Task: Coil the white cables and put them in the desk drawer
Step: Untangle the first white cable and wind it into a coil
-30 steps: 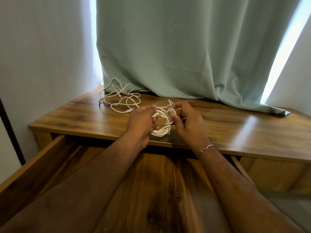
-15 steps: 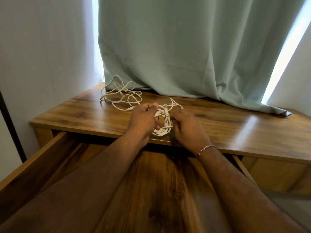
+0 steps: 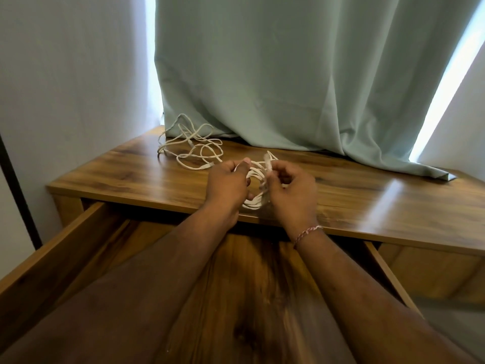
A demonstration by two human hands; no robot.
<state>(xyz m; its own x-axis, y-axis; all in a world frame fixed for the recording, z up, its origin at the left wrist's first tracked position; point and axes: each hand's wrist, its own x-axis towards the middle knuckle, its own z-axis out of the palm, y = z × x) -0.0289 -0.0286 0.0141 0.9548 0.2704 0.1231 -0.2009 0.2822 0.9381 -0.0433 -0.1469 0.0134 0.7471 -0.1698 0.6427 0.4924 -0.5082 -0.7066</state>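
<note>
A coiled white cable [image 3: 256, 185] is held just above the front edge of the wooden desk [image 3: 380, 206]. My left hand [image 3: 228, 187] grips the left side of the coil. My right hand [image 3: 292, 193] pinches the cable's loose end and plug, which stick up at the top of the coil. A second white cable [image 3: 190, 145] lies loose and tangled on the desk's back left corner, apart from both hands. The desk drawer [image 3: 65, 245] is pulled out below my forearms, which hide much of its wooden bottom.
A pale green curtain [image 3: 288, 74] hangs behind the desk and drapes onto its back edge. A white wall stands at the left. A bracelet is on my right wrist.
My right hand has risen from the lower right of the coil to its top, bringing the cable end up. The coil stays between both hands.
</note>
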